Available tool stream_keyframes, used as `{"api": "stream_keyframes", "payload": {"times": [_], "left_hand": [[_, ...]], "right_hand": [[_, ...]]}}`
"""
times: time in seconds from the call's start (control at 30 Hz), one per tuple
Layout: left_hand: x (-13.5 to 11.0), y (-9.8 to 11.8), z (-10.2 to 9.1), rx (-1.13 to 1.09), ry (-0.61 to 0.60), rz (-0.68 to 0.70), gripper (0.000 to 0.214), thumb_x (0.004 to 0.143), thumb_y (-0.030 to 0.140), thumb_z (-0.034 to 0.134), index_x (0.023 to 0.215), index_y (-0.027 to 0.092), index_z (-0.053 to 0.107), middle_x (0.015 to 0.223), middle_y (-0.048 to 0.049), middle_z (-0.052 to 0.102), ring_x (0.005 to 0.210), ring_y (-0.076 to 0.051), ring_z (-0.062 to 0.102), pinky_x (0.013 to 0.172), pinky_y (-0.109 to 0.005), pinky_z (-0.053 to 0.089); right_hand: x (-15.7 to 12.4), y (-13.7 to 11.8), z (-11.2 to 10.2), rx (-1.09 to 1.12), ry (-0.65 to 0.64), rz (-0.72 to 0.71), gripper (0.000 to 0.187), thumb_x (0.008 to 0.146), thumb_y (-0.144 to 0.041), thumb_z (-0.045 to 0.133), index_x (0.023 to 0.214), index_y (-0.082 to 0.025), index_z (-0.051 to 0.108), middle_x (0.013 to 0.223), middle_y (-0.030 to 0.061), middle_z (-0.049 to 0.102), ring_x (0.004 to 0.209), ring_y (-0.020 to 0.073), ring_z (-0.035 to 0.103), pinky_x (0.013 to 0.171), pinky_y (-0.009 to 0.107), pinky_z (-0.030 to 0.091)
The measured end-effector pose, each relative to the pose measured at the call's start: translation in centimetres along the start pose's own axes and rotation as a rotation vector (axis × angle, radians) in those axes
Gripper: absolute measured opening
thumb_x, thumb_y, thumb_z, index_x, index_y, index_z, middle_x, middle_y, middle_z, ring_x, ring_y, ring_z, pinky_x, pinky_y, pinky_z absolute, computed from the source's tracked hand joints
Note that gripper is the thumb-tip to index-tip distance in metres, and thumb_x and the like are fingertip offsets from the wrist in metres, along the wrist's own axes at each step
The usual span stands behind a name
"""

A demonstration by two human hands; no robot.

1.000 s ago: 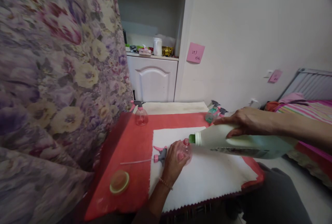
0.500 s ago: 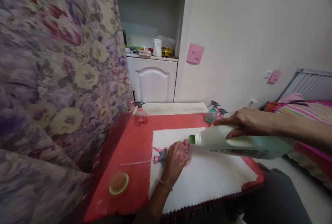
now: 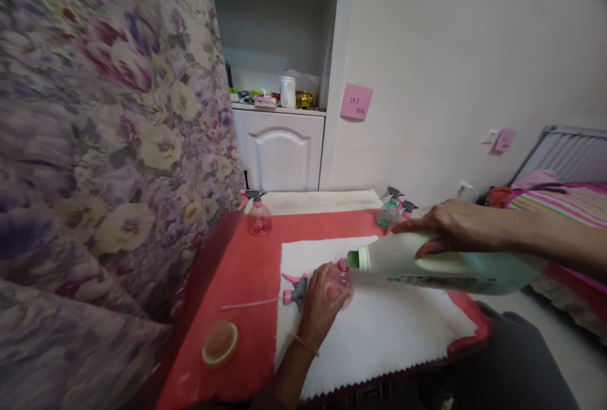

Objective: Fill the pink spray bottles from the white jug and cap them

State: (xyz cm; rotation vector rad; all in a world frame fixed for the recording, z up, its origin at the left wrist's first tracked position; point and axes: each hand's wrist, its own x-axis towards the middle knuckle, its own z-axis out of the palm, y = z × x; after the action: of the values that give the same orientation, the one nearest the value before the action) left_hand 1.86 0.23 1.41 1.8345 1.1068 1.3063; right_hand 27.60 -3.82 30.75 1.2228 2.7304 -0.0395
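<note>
My left hand (image 3: 318,301) is closed round a small clear pink spray bottle (image 3: 342,282) that stands uncapped on the white cloth. In my right hand (image 3: 448,228) is a large pale jug (image 3: 427,264), tipped on its side. Its green spout (image 3: 353,259) is right beside the pink bottle's neck. I cannot make out a stream of liquid between them. A grey and pink spray head (image 3: 296,293), with its long tube pointing left, lies beside my left hand. To the lower left sits a round green-rimmed lid (image 3: 220,343).
Another pink spray bottle (image 3: 259,219) stands at the table's far left. A green spray bottle (image 3: 386,212) stands at the far right, with a pink-triggered one partly hidden beside it. A floral curtain (image 3: 118,144) hangs left; a bed (image 3: 564,198) is at right.
The view has shifted slightly, so everything sits a little lower. Both hands keep their holds, and the jug remains tilted at the bottle's neck.
</note>
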Motion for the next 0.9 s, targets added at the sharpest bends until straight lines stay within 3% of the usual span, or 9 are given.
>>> {"api": "stream_keyframes", "payload": {"times": [0.2,0.57,0.9], "left_hand": [[0.01,0.10,-0.08,0.009,-0.003,-0.010,0.062,0.073,0.020,0.067,0.131,0.027,0.046,0.133,-0.0065,0.054,0.128,-0.024,0.047,0.111,-0.042,0.036],[0.02,-0.17,-0.03,0.021,-0.006,-0.005,0.063,0.073,0.020,0.067,0.132,0.025,0.045,0.134,-0.0082,0.053,0.128,-0.025,0.046,0.112,-0.042,0.035],[0.08,-0.09,-0.05,0.037,-0.005,-0.003,0.064,0.072,0.020,0.067,0.132,0.024,0.046,0.134,-0.0078,0.053,0.128,-0.024,0.047,0.112,-0.040,0.035]], "right_hand": [[-0.01,0.73,0.42,0.017,0.013,-0.019,0.048,0.094,-0.046,0.051,0.135,-0.021,0.054,0.090,0.0101,0.075,0.071,0.0219,0.070,0.061,0.029,0.048],[0.01,0.31,0.10,0.009,-0.014,0.007,0.050,0.094,-0.049,0.048,0.136,-0.021,0.053,0.089,0.0101,0.074,0.070,0.0214,0.070,0.060,0.027,0.046],[0.03,0.22,0.03,0.016,0.015,-0.019,0.050,0.094,-0.048,0.049,0.136,-0.021,0.054,0.081,0.0076,0.074,0.058,0.0173,0.066,0.053,0.025,0.040]]}}
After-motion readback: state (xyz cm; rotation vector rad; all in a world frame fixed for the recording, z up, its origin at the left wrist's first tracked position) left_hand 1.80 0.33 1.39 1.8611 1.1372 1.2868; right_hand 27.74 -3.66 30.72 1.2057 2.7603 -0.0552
